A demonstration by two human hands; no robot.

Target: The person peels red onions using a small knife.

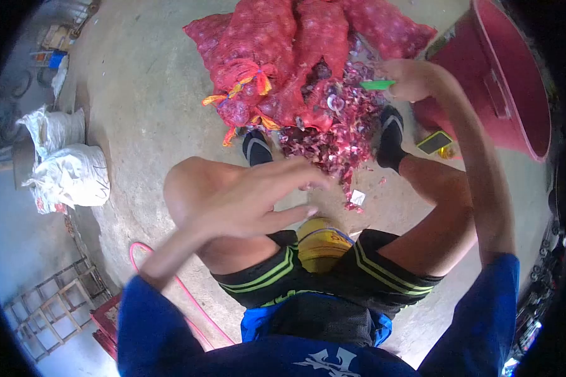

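Observation:
My left hand (pixel 267 198) hovers above my lap and knee with thumb and fingers apart, nothing visible in it. My right hand (pixel 415 78) is closed on a slim green handle (pixel 377 85) that sticks out to the left; the rest of that tool is hidden. Below and beside the right hand, a heap of red onion skins (pixel 333 147) covers the floor between my feet. Just beyond are red mesh sacks of onions (pixel 258 38), the nearest with yellow-orange ties (pixel 236 91). A yellow container (pixel 321 245) stands between my thighs.
A large red tub (pixel 522 69) leans on the right, with a yellow-edged phone-like device (pixel 434 142) on the floor near it. White sacks (pixel 72 176) stand at left. A pink hose (pixel 185 289) and wooden rack (pixel 53 308) are lower left.

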